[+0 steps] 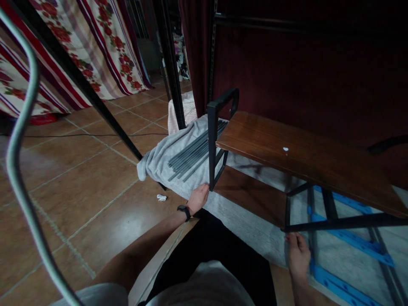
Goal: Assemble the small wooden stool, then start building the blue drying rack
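A small two-tier shelf (302,157) with brown wood boards and a black metal frame stands on a grey cloth in front of me. My left hand (199,197), with a dark watch on the wrist, is closed at the bottom corner of its left upright. Fingers curled, my right hand (298,253) grips at the lower corner where the short lower board (251,195) ends. Part of its fingertips is hidden. A small white scrap (285,149) lies on the top board.
Several thin grey rods (194,151) lie on the grey cloth (156,159) left of the shelf. Blue plastic strips with dark bars (347,238) lie at right. Black rack posts (170,63) rise at the back. A grey cable (21,170) hangs at left. White scrap (162,197) lies on the tiles.
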The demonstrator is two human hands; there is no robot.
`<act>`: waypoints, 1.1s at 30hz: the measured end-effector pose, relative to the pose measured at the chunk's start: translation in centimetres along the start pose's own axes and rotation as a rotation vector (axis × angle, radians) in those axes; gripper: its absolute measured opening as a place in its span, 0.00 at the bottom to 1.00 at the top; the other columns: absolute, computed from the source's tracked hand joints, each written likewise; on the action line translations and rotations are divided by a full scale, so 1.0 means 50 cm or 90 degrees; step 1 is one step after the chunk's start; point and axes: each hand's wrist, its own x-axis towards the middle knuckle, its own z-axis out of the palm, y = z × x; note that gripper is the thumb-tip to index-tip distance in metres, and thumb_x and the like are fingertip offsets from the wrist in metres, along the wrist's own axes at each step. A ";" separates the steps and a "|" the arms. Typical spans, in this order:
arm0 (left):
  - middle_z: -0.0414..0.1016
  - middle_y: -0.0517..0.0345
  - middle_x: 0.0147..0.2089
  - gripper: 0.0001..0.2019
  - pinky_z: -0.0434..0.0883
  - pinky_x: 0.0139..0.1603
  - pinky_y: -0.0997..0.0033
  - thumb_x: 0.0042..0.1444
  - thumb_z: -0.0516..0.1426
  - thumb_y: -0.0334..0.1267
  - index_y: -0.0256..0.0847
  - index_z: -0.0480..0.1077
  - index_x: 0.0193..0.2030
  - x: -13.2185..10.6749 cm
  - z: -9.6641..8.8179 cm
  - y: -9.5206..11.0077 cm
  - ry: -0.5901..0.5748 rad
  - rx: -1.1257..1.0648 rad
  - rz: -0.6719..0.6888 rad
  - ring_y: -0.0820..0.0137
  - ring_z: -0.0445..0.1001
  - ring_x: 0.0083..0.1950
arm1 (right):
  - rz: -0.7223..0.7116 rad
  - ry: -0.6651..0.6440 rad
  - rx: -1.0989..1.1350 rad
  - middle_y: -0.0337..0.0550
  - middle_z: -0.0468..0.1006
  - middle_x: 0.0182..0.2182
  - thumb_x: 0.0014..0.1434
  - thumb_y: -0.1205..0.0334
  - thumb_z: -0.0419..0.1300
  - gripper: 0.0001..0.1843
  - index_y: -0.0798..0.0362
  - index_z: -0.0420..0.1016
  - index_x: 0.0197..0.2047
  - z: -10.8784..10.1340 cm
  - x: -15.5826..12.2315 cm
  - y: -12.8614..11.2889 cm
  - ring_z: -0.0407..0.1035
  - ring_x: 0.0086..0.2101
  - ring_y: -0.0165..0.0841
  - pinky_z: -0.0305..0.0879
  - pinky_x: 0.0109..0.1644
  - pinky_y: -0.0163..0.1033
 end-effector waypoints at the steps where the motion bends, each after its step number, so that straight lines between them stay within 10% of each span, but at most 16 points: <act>1: 0.69 0.53 0.38 0.08 0.71 0.42 0.65 0.69 0.44 0.34 0.41 0.63 0.41 0.000 0.000 0.000 -0.001 0.002 0.002 0.66 0.71 0.39 | 0.002 0.000 -0.005 0.43 0.76 0.31 0.53 0.36 0.58 0.27 0.54 0.74 0.37 0.000 0.000 0.001 0.68 0.35 0.38 0.61 0.43 0.43; 33: 0.68 0.54 0.37 0.12 0.71 0.41 0.65 0.70 0.42 0.39 0.43 0.63 0.39 0.003 -0.003 0.003 -0.010 -0.047 -0.051 0.66 0.71 0.38 | 0.014 0.016 0.031 0.42 0.75 0.32 0.54 0.37 0.58 0.26 0.53 0.73 0.40 0.013 -0.004 -0.003 0.69 0.34 0.37 0.64 0.42 0.43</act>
